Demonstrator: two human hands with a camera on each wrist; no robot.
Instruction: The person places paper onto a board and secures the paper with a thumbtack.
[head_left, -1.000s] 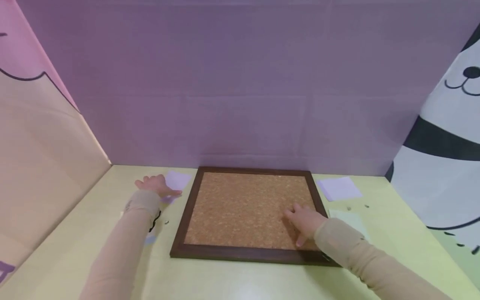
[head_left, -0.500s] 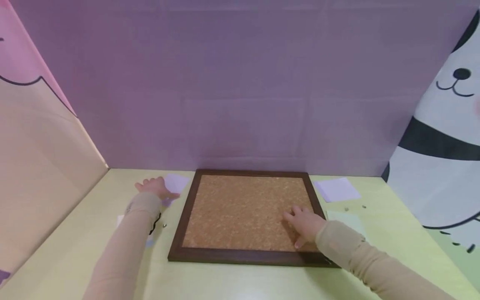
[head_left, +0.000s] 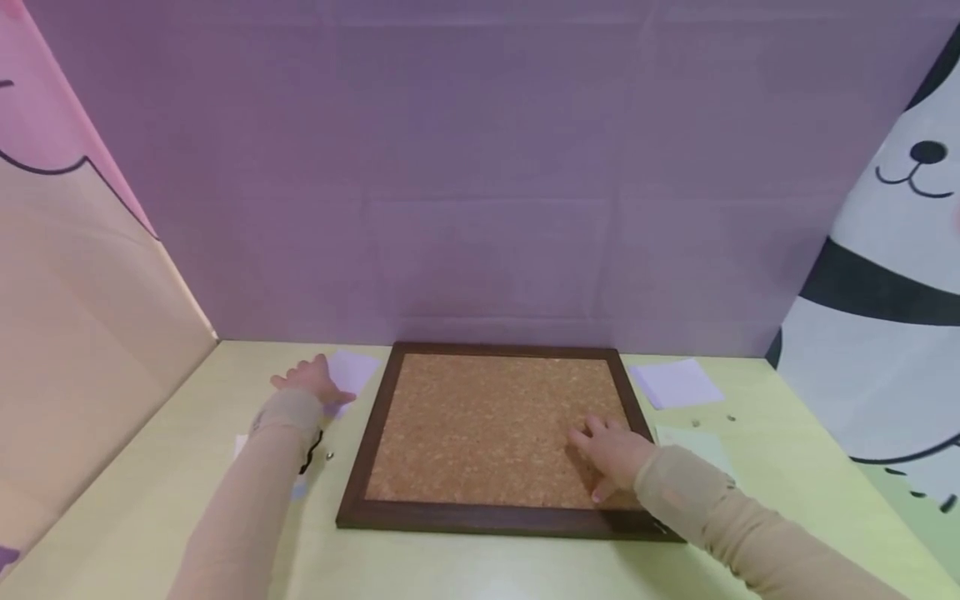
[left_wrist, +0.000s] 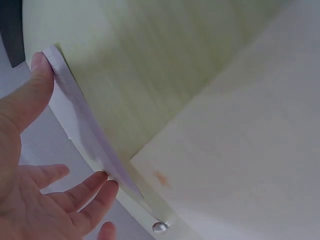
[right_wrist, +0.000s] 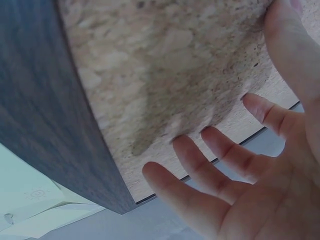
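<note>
A cork board (head_left: 495,417) with a dark brown wooden frame lies flat in the middle of the table. To its left, my left hand (head_left: 309,385) reaches a purple paper (head_left: 354,371), thumb and fingers spread. In the left wrist view the thumb (left_wrist: 35,90) touches one end of that paper and two fingertips meet its edge farther along. My right hand (head_left: 611,450) rests on the right part of the cork, fingers apart. Seen from the right wrist, its fingertips (right_wrist: 182,142) are right at the cork surface, holding nothing.
Right of the board lie another purple paper (head_left: 678,383), a pale green paper (head_left: 697,443) and small metallic bits (head_left: 731,417). On the left, my forearm partly hides a white paper (head_left: 240,442) and a blue one (head_left: 299,487), near a small shiny piece (head_left: 329,456). A purple backdrop (head_left: 487,183) stands behind.
The head view has tilted slightly, shifting the scene a little. Both hands keep nearly the same places, the left at the purple paper and the right on the cork.
</note>
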